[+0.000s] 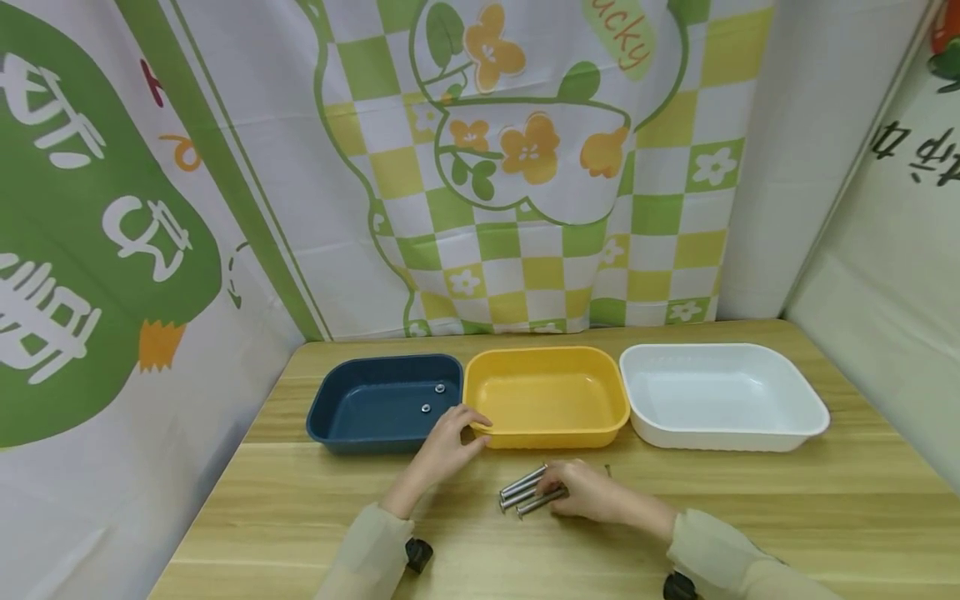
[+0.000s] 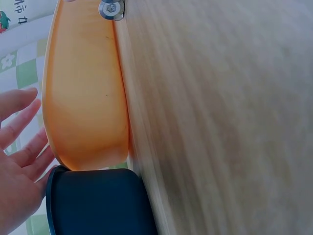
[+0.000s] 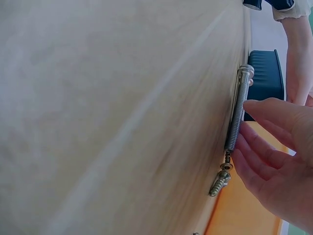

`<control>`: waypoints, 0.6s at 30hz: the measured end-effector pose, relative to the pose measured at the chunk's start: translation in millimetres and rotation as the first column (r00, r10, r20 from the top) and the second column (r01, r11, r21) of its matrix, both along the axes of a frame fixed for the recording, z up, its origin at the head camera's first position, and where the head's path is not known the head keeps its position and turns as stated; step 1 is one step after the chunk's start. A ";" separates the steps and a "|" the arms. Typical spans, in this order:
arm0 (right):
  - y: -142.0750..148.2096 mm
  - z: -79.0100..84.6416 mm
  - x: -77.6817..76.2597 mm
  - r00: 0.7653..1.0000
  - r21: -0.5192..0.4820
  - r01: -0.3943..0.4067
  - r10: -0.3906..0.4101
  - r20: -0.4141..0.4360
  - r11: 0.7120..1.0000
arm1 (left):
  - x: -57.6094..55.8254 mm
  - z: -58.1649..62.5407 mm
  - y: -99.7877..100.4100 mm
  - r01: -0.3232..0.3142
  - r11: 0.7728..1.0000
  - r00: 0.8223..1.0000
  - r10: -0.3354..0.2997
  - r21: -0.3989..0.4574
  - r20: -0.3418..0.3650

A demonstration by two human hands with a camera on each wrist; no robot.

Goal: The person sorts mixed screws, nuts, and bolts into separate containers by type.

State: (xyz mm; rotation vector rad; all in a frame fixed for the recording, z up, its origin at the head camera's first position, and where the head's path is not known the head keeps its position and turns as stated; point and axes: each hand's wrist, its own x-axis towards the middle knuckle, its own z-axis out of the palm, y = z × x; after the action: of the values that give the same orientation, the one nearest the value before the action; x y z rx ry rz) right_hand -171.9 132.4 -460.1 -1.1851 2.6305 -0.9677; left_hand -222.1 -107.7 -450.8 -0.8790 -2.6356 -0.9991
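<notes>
Several long silver bolts point(image 1: 517, 498) lie side by side on the table. My right hand point(image 1: 588, 492) is over their right ends, thumb and fingers bent but apart. In the right wrist view its thumb and fingertips reach the side of a threaded bolt point(image 3: 237, 110); a firm grip does not show. Beyond that bolt's end lies a small brassy screw point(image 3: 220, 183). My left hand point(image 1: 450, 437) hovers at the near left corner of the yellow tray point(image 1: 551, 439), fingers loosely spread, holding nothing. Bolt heads point(image 2: 111, 9) show in the left wrist view.
A dark blue tray point(image 1: 360, 443) with two small metal nuts point(image 1: 440, 388) stands left of the yellow one. On the right stands a white tray point(image 1: 720, 437). All three line the back of the wooden table point(image 1: 300, 533), before a patterned curtain point(image 1: 525, 250).
</notes>
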 end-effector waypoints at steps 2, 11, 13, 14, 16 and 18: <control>-0.3 0.0 0.9 1.000 0.004 0.003 -0.003 -0.003 1.000 | -0.9 -0.8 0.0 -0.001 1.000 1.000 0.001 -0.006 -0.003; -2.0 -3.5 2.5 1.000 0.011 0.003 -0.003 -0.006 1.000 | -3.8 -2.5 -1.0 0.009 1.000 1.000 -0.009 0.004 -0.001; -2.1 -3.8 2.3 1.000 0.011 0.002 -0.002 -0.002 1.000 | -4.2 -2.1 -0.9 0.011 1.000 1.000 -0.011 0.003 -0.001; -2.1 -3.7 2.2 1.000 0.011 -0.003 0.003 -0.008 1.000 | -4.7 -2.3 -0.7 0.012 1.000 1.000 -0.012 -0.002 -0.004; -2.1 -3.9 1.9 1.000 0.012 -0.004 0.004 -0.006 1.000 | -5.5 -2.7 -0.4 0.015 1.000 1.000 -0.015 -0.008 -0.003; -2.2 -4.2 1.5 1.000 0.011 -0.008 0.009 -0.006 1.000 | -6.4 -3.4 -0.2 0.016 1.000 1.000 -0.016 -0.012 0.000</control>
State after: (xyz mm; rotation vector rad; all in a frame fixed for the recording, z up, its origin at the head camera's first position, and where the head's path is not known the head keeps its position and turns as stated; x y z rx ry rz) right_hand -170.5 130.2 -464.3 -1.1979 2.6300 -0.9484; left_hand -228.5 -107.8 -454.2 -0.9036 -2.6412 -0.9874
